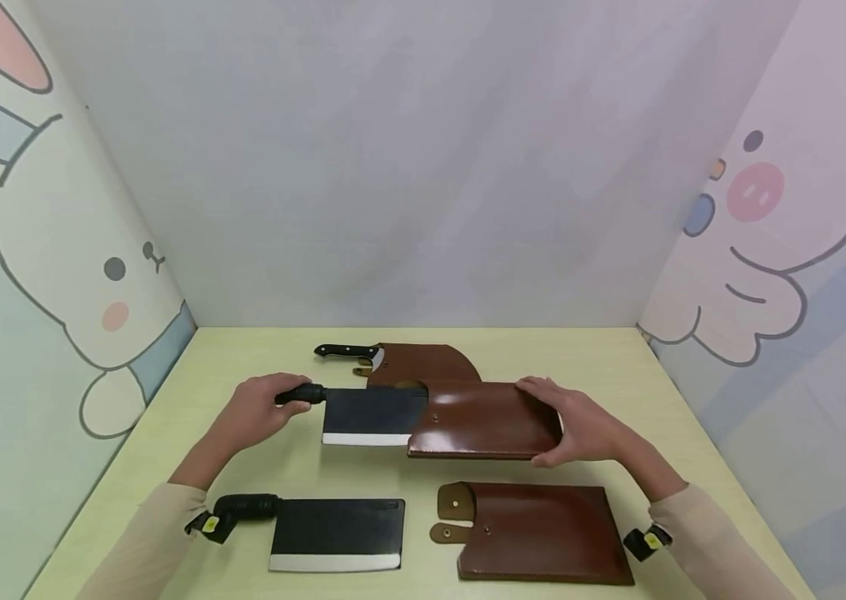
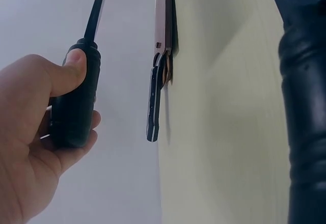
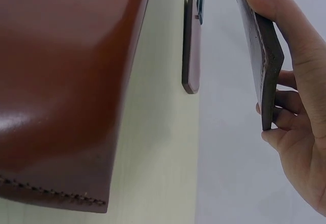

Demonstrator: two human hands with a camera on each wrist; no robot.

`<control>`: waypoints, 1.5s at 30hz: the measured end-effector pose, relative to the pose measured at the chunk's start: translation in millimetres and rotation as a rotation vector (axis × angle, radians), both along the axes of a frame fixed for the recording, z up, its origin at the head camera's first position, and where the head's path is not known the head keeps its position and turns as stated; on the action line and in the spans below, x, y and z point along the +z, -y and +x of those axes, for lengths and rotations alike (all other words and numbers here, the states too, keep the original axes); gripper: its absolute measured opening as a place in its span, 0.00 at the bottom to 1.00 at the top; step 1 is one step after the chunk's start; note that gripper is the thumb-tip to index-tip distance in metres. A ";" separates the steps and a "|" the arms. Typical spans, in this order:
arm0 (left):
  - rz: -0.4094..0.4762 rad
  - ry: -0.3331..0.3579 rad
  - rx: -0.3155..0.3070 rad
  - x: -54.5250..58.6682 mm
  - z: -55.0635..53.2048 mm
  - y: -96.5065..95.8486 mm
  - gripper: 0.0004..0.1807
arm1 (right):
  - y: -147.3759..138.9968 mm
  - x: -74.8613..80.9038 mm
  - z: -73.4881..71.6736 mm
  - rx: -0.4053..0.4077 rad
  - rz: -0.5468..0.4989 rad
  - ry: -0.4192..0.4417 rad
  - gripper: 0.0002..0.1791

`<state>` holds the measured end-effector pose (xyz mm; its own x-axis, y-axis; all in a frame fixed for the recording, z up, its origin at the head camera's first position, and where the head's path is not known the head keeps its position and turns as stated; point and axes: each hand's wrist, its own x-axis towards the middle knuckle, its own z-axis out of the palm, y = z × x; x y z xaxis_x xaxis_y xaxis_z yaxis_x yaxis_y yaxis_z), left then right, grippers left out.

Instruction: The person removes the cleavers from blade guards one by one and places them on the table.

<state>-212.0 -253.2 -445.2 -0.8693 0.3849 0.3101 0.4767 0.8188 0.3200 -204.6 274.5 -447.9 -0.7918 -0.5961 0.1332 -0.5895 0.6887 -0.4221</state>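
In the head view my left hand (image 1: 257, 410) grips the black handle (image 1: 302, 394) of a cleaver (image 1: 370, 415), thumb along it in the left wrist view. The blade's far end is hidden inside a brown leather sheath (image 1: 490, 417). My right hand (image 1: 580, 423) holds that sheath by its closed right end, with thumb and fingers on opposite edges, as the right wrist view (image 3: 300, 81) also shows. Both are raised over the table. A second cleaver (image 1: 336, 533) lies bare in front of my left hand, and a second brown sheath (image 1: 543, 533) lies in front of my right, its flap and strap to the left.
Behind the held pair, a black-handled knife (image 1: 347, 351) sits in a rounded brown sheath (image 1: 430, 362) on the pale yellow table (image 1: 242, 354). A grey back wall (image 1: 423, 167) and side walls with cartoon animals enclose the table.
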 end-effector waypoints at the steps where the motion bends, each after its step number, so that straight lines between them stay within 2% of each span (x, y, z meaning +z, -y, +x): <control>1: 0.004 0.002 -0.002 -0.5 0.2 1.3 0.21 | -1.4 -0.9 0.3 -0.003 0.002 0.001 0.62; 8: 0.017 -0.009 -0.017 -3.6 0.9 9.3 0.21 | -8.4 -2.5 4.3 -0.012 -0.025 0.017 0.61; 17: 0.015 0.025 -0.006 -6.0 -0.4 20.1 0.21 | -21.8 -6.4 7.9 -0.020 -0.014 -0.006 0.61; 24: 0.028 0.014 -0.020 -13.5 1.2 27.6 0.20 | -33.8 -11.8 9.0 -0.037 0.001 -0.014 0.62; 31: 0.011 0.060 -0.012 -23.2 -0.7 31.0 0.20 | -43.2 -19.3 9.6 -0.045 0.038 -0.037 0.62; 40: -0.007 0.113 -0.007 -36.0 -4.0 32.7 0.19 | -47.2 -28.4 6.4 -0.046 0.070 -0.022 0.62; 45: -0.024 0.110 -0.003 -42.8 -4.0 34.2 0.18 | -47.8 -31.8 4.0 -0.035 0.075 -0.010 0.62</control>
